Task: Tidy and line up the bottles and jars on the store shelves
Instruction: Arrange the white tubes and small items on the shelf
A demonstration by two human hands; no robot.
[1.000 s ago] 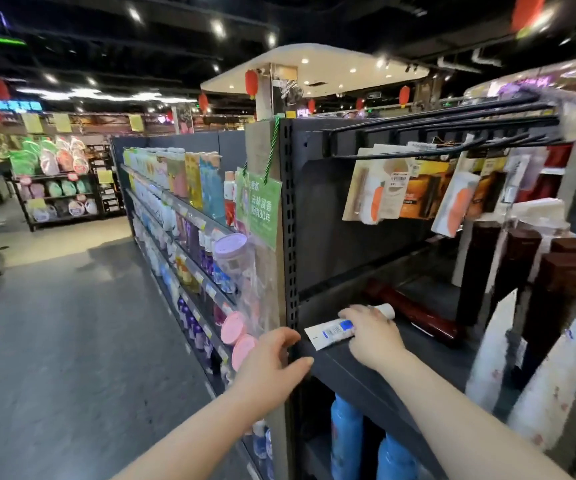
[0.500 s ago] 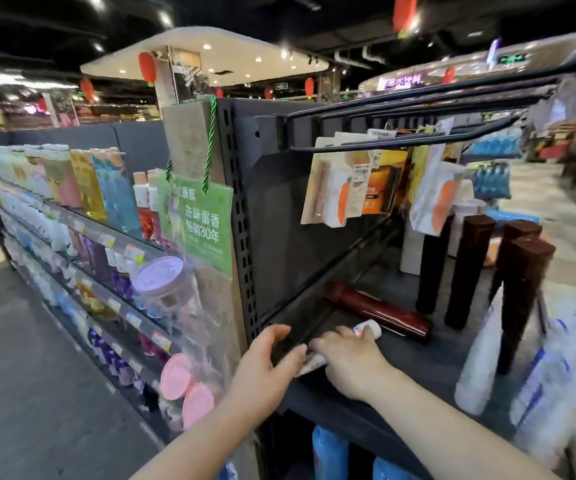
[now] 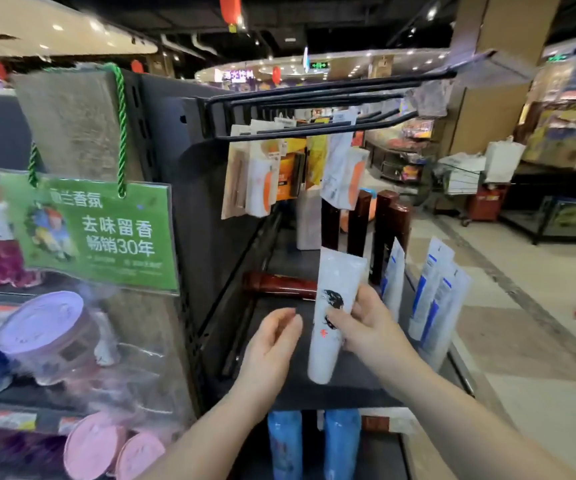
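One white tube upright in right hand

At centre the white tube hides the lying brown bottle's right end; lower down, blue bottles run off the bottom edge.

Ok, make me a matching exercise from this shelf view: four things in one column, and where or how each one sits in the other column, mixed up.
Things
1. white tube
2. red bottle
3. green sign
4. blue bottles

Places
A. lying on its side on the shelf
B. hanging from a green cord
C. held in the right hand
D. standing under that shelf

Pairs: 1-C, 2-A, 3-B, 4-D
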